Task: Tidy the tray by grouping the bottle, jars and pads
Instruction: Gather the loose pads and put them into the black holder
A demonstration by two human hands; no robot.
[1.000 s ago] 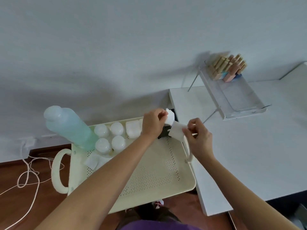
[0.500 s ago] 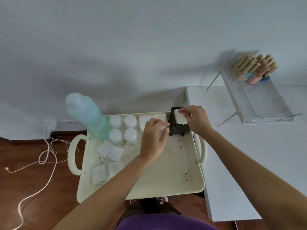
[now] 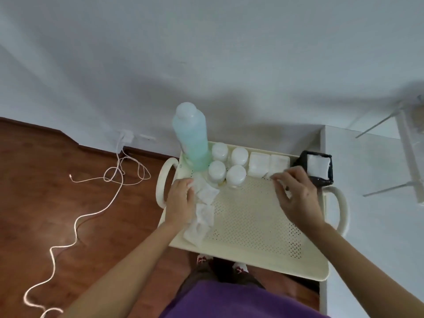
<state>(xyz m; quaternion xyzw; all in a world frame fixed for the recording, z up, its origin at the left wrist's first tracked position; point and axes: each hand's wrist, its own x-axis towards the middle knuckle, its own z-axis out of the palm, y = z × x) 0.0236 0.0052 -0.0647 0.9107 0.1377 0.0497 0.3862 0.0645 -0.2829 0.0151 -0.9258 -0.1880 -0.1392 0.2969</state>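
Observation:
A cream perforated tray [image 3: 252, 226] holds everything. At its back left corner stands a tall blue-green bottle [image 3: 191, 138], with several white-lidded jars [image 3: 235, 175] clustered beside it. Two stacks of white pads [image 3: 259, 164] lie along the back rim. A black box [image 3: 317, 166] with a pad inside sits at the back right corner. Several loose pads [image 3: 205, 214] lie on the tray's left side. My left hand [image 3: 181, 200] rests on them, fingers curled down onto the farthest pad, its grip hidden. My right hand [image 3: 296, 198] hovers over the right half, fingers apart, fingertips by the pad stacks.
A white table [image 3: 367, 226] adjoins the tray on the right, with a clear rack [image 3: 410, 157] at its back. A white cable [image 3: 110, 180] trails over the wooden floor to the left. The wall is just behind the tray.
My left hand moved from the pad stacks at the back to the loose pads at the left. My right hand left the black box and came over the tray. The view swung left.

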